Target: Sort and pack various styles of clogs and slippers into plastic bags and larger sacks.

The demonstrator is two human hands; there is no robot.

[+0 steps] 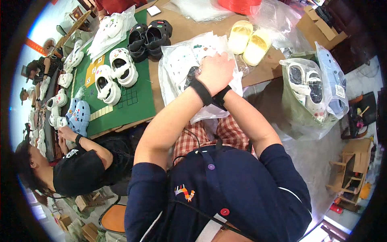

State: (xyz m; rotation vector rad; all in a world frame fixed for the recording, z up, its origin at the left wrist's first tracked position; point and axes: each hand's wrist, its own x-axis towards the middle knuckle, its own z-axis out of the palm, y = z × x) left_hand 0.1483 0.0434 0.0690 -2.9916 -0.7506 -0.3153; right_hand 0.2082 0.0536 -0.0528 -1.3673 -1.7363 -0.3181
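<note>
- We see a green mat point(146, 82) on the table point(183, 16).
- Well right of the mat, a bag point(293, 115) bulges with shoes.
- Just right of the mat, white shoes point(176, 63) lie in plastic.
- Black shoes point(155, 35) straddle the mat's right edge.
- Farther right of the mat: yellow slippers point(256, 45).
- Our left hand point(219, 69) covers the white shoes; our right hides beneath its wrist. We cannot tell either's finger spread.

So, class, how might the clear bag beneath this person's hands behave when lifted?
The clear bag will probably crumple, given its thin, wrinkled film. Its sheen suggests it may be slippery. The white shoes apparently inside would likely make it sag.
</note>
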